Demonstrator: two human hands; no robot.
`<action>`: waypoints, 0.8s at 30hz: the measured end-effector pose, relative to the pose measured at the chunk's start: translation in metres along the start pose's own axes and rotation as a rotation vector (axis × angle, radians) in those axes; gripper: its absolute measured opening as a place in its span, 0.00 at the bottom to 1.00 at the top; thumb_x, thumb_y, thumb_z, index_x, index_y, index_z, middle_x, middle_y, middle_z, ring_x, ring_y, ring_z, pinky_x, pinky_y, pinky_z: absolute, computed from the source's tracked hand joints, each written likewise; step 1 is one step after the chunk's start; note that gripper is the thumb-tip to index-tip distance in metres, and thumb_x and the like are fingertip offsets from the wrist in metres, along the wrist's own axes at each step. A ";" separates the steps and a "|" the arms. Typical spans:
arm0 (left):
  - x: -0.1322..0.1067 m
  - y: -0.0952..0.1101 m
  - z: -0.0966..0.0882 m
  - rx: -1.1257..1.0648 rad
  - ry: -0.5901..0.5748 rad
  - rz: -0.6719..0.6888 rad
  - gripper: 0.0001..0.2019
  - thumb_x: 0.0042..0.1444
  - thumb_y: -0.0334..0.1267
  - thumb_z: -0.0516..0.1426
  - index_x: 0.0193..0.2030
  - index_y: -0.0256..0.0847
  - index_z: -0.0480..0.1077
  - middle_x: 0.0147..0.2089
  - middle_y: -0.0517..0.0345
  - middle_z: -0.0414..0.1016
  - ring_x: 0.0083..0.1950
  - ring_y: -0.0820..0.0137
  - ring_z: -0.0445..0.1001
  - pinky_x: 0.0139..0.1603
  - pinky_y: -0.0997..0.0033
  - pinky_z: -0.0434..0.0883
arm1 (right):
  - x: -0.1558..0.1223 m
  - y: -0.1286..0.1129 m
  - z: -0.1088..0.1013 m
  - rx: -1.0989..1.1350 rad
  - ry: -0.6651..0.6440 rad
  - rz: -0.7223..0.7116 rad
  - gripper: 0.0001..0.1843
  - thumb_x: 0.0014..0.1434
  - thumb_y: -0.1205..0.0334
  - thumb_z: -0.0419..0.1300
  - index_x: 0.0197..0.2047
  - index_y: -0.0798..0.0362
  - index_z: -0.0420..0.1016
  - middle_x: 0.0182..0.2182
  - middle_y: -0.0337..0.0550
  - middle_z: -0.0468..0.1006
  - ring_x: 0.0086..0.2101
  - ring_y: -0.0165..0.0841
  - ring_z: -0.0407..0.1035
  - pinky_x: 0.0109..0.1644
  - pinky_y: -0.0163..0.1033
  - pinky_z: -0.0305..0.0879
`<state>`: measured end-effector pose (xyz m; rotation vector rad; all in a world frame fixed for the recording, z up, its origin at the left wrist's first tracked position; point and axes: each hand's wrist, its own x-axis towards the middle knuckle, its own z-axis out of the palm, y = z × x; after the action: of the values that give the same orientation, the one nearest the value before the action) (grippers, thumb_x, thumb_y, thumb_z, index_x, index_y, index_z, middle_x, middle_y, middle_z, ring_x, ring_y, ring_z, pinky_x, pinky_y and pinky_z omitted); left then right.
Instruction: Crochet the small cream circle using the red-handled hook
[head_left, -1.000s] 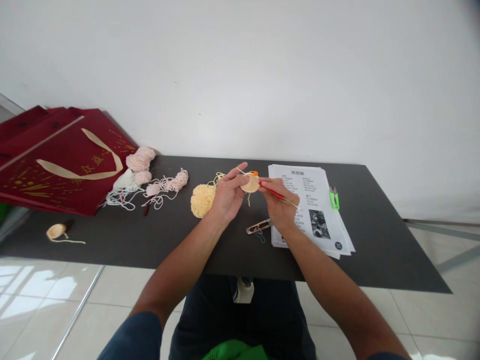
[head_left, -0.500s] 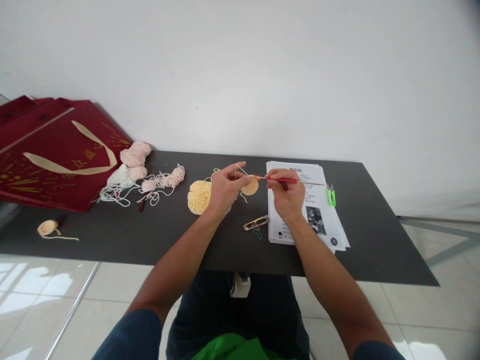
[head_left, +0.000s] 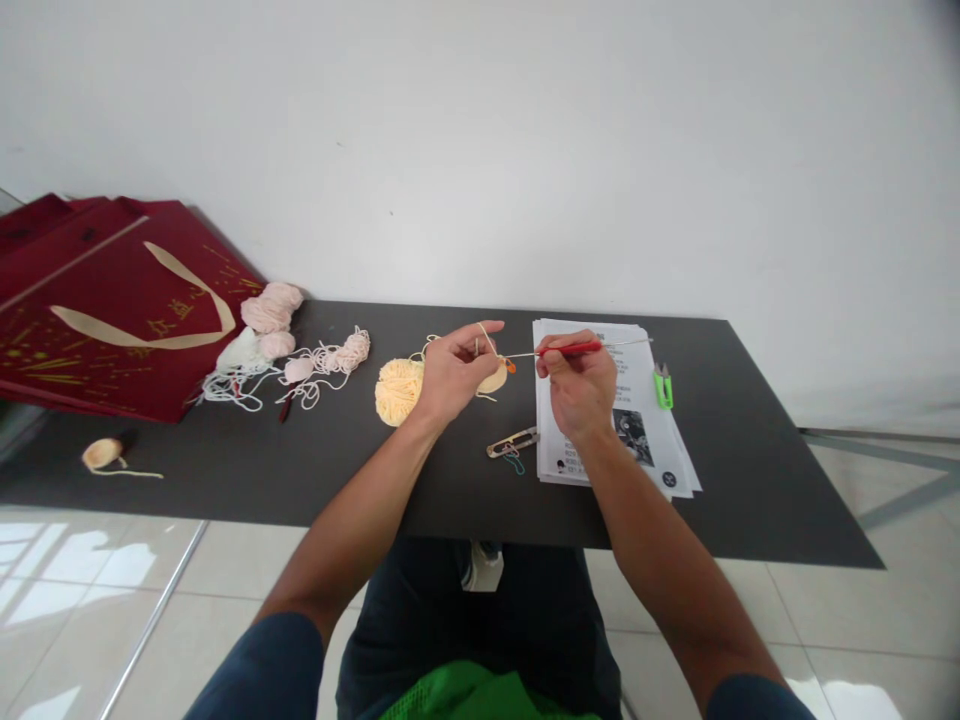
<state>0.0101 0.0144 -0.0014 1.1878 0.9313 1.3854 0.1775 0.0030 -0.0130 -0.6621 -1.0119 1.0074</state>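
My left hand (head_left: 457, 372) pinches a small round cream crochet piece (head_left: 492, 380), its index finger raised with yarn running over it. An orange stitch marker (head_left: 511, 366) hangs at the edge of the piece. In my right hand (head_left: 576, 385) is a crochet hook with a red handle (head_left: 571, 348), its metal shaft pointing left to the piece. Whether the hook tip sits inside a loop is too small to tell. Just left of my left hand lies a ball of yellow yarn (head_left: 399, 391), partly hidden by that hand.
Printed sheets (head_left: 600, 455) lie under my right hand, with green thread snips (head_left: 663, 386) at their right edge. Metal snips (head_left: 513, 443) and a teal stitch marker (head_left: 515, 463) lie nearer me. Leftward are pink yarn (head_left: 271, 307), a cream crocheted cup (head_left: 101, 455) and red bags (head_left: 142, 310).
The crochet piece has turned and shifted slightly left, lower behind my left fingers. My right hand has moved slightly right with the hook, and the orange marker now hangs clear.
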 end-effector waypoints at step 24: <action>0.000 -0.009 0.002 -0.136 0.059 0.008 0.20 0.48 0.36 0.72 0.50 0.44 0.82 0.34 0.61 0.80 0.31 0.76 0.73 0.34 0.74 0.69 | -0.016 0.009 0.021 -0.004 0.110 0.139 0.06 0.56 0.57 0.74 0.36 0.46 0.84 0.35 0.38 0.85 0.30 0.30 0.74 0.38 0.40 0.76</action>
<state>0.0141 0.0158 -0.0094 1.0544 0.8602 1.4728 0.1521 -0.0078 -0.0180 -0.7914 -0.8813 1.0775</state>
